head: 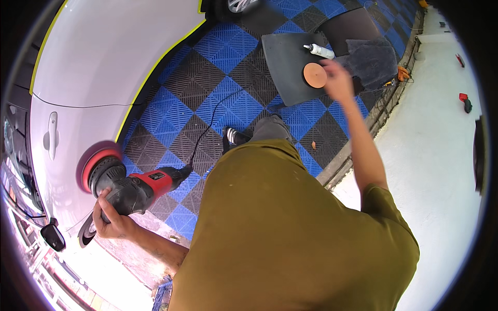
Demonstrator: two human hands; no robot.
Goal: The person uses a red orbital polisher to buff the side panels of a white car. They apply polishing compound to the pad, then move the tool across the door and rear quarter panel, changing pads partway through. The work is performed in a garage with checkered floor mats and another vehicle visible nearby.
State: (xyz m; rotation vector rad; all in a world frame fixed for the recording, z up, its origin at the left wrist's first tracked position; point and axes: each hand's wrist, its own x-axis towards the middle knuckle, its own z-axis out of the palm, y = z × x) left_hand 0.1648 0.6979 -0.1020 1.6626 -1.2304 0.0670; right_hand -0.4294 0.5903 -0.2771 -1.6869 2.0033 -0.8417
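My left hand (pixel 111 217) grips the black front housing of a red and black corded car polisher (pixel 136 186). The polisher's round backing plate (pixel 99 165) faces the white car's door panel (pixel 74 167); whether they touch, I cannot tell. Over on the right, my right hand (pixel 337 81) is blurred, with its fingers at the edge of an orange foam polishing pad (pixel 315 75) above the seat of a dark chair (pixel 286 74). Whether the fingers grip the pad is unclear. A white squeeze bottle (pixel 322 51) lies on the seat just beyond it.
Grey microfiber towels (pixel 371 62) hang over the chair's right side. The polisher's black cord (pixel 212 120) trails across blue and black floor tiles (pixel 227 99). Yellow-green tape edges the car body, and a white wall (pixel 432 155) runs along the right. A car wheel (pixel 237 5) shows at the top.
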